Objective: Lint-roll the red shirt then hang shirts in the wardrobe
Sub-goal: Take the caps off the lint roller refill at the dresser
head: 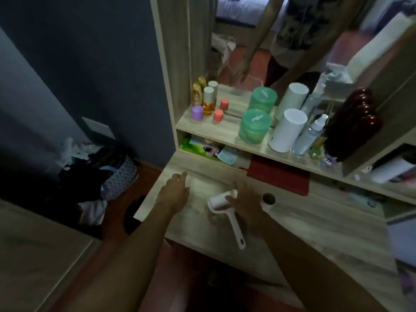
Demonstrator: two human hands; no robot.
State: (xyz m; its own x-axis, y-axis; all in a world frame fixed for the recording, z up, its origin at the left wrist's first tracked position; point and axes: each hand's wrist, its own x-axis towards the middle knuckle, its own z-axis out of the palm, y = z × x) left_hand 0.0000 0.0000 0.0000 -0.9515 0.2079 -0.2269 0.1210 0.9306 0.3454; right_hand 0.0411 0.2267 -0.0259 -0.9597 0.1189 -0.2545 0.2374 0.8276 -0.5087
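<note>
A white lint roller (pixel 221 202) lies on the wooden dresser top (pixel 315 221), its handle pointing toward me. My right hand (pixel 244 201) reaches over the roller head, fingers touching its right end; whether it grips is unclear. My left hand (pixel 176 191) hovers over the dresser's left part with fingers straight and holds nothing. A folded red cloth (pixel 279 176) sits under the shelf at the back of the dresser top. No wardrobe or hanger shows.
The shelf (pixel 225 131) carries small bottles, two green tubs (pixel 255 126), white cylinders (pixel 288 131), a spray bottle and a dark red object (pixel 353 124), with a mirror behind. A laundry basket (pixel 117 176) of clothes stands on the floor at left.
</note>
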